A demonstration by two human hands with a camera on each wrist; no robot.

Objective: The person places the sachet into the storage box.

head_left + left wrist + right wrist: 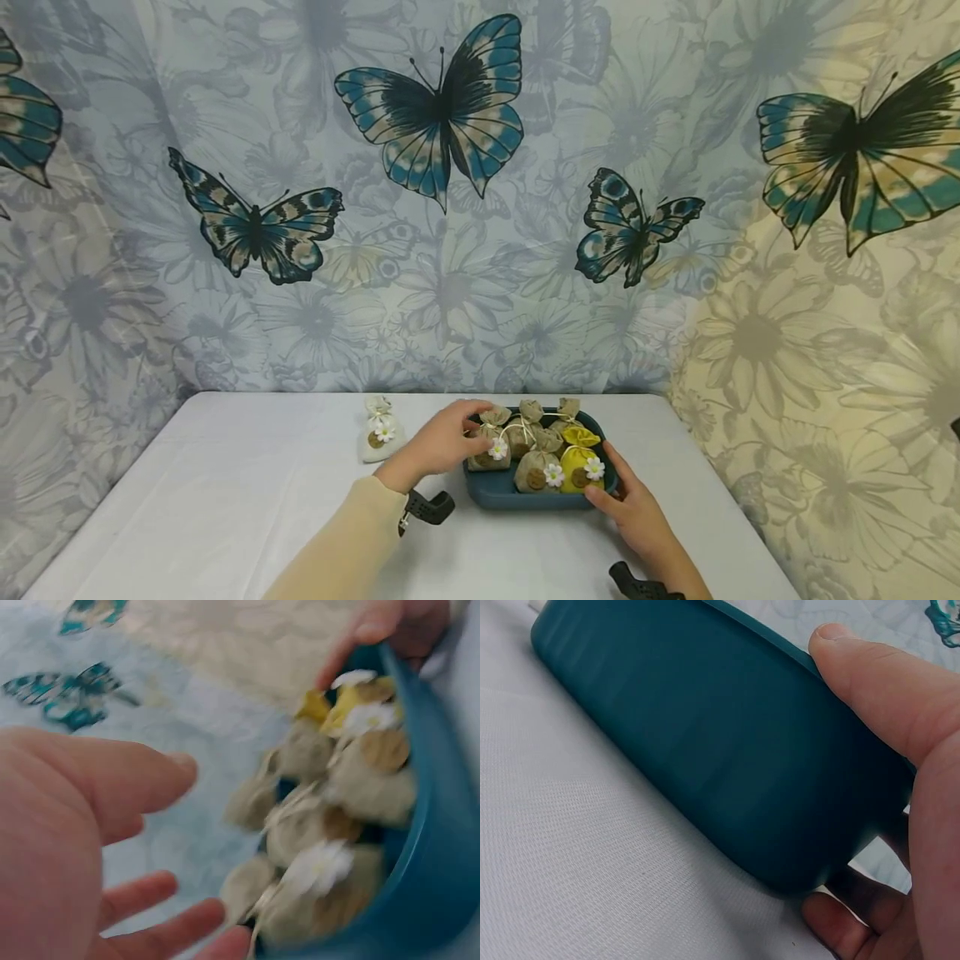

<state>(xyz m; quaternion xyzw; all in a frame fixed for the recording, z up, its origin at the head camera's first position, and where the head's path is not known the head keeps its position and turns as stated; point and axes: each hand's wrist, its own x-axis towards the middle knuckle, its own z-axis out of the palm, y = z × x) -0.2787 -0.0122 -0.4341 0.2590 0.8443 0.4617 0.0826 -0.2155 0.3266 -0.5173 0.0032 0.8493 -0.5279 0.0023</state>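
Observation:
A dark blue rectangular tray [525, 502] holds several small drawstring sachets, most of them beige and one yellow [573, 458], trimmed with white flowers and brown discs. My left hand [438, 446] is at the tray's left end, beside a beige sachet [478, 462]. In the left wrist view its thumb and fingers are spread apart, with fingertips close to that sachet; whether they touch it I cannot tell. My right hand [633, 504] grips the tray's right end. Its thumb [870, 675] lies at the rim, and other fingers curl against the end wall low down.
A white sachet [375, 450] with a white flower lies on the white-covered table [187, 500], left of the tray. Behind the table hangs a butterfly-patterned cloth [450, 317]. Black wrist devices [431, 507] are worn on both wrists.

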